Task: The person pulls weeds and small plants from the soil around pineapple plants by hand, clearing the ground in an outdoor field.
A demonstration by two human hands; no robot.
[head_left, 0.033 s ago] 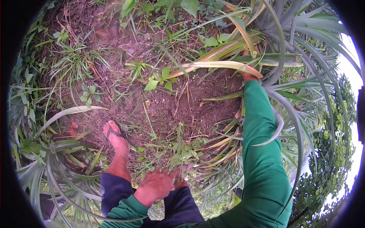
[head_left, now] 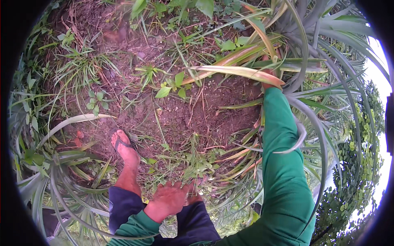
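My right arm, in a green sleeve, reaches forward into the base of a large spiky plant (head_left: 305, 78) with long grey-green leaves. Little of my right hand (head_left: 267, 86) shows, because a long yellowing leaf (head_left: 242, 72) crosses over it and another green leaf (head_left: 293, 64) lies just beyond. Its fingers are hidden, so their grip cannot be made out. My left hand (head_left: 171, 199) rests palm down on my dark-trousered knee, empty, with its fingers spread.
Damp brown soil (head_left: 213, 102) with scattered weeds lies ahead of me. My foot in a dark flip-flop (head_left: 123, 143) stands on it. Another spiky plant (head_left: 57, 176) arches its leaves at the lower left. A leafy tree (head_left: 349, 180) rises on the right.
The yellowing leaf over my right hand has shifted slightly to the right. A thin green blade near its left end has moved too. My left hand has stayed still.
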